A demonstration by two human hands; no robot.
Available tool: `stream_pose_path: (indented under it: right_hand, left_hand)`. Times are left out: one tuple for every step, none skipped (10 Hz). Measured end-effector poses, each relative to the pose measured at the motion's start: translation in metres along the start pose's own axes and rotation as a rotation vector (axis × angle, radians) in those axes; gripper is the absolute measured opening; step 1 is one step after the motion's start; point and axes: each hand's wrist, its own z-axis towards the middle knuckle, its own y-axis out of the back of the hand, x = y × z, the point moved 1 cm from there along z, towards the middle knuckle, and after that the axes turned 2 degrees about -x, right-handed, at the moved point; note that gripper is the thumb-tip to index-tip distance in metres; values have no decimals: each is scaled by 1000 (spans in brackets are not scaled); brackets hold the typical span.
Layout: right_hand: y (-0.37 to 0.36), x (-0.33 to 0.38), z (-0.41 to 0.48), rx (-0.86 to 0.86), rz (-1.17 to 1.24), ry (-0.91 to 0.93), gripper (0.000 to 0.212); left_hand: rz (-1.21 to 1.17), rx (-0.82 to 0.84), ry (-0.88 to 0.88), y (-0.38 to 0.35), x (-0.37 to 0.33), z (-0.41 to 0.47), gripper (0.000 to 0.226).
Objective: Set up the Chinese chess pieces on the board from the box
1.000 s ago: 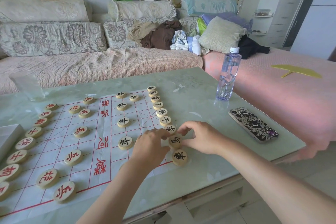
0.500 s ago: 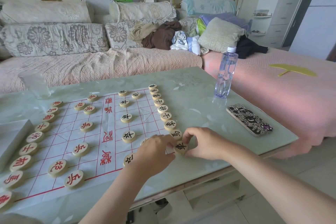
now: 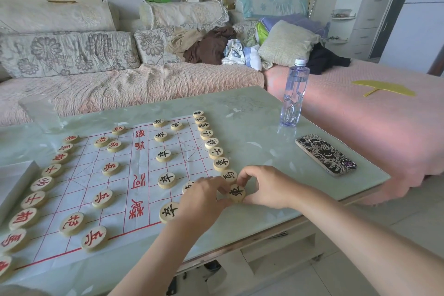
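A white cloth chess board (image 3: 115, 182) with red lines lies on the glass table. Red-lettered wooden discs (image 3: 38, 184) line its left side and black-lettered discs (image 3: 211, 143) line its right side, with several more of each inside the grid. At the near right corner sits a black chariot piece (image 3: 237, 192). My right hand (image 3: 264, 187) pinches it from the right with thumb and fingers, and my left hand (image 3: 204, 197) touches it from the left, partly hiding a black piece (image 3: 188, 186) behind. The white box (image 3: 14, 182) shows at the left edge.
A water bottle (image 3: 294, 94) and a patterned phone (image 3: 325, 154) lie on the table's right part. A clear glass (image 3: 42, 113) stands at the back left. A sofa with cushions and clothes runs behind; a yellow fan (image 3: 384, 87) lies on the pink cover.
Both hands moved from the black horse piece down to the chariot piece at the board's near right corner and stay on it. The camera shifted slightly.
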Motion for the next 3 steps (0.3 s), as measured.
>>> stream_pose_path:
  right_hand:
    - [0, 0, 0, 1, 3, -2, 29]
    - [-2, 0, 0, 5, -14, -14, 30]
    - [3, 2, 2, -15, 1, -37, 34]
  left_hand:
    - [1, 3, -2, -1, 0, 1, 22]
    - [1, 16, 1, 1, -1, -1, 24]
    - [-27, 10, 5, 7, 0, -2, 29]
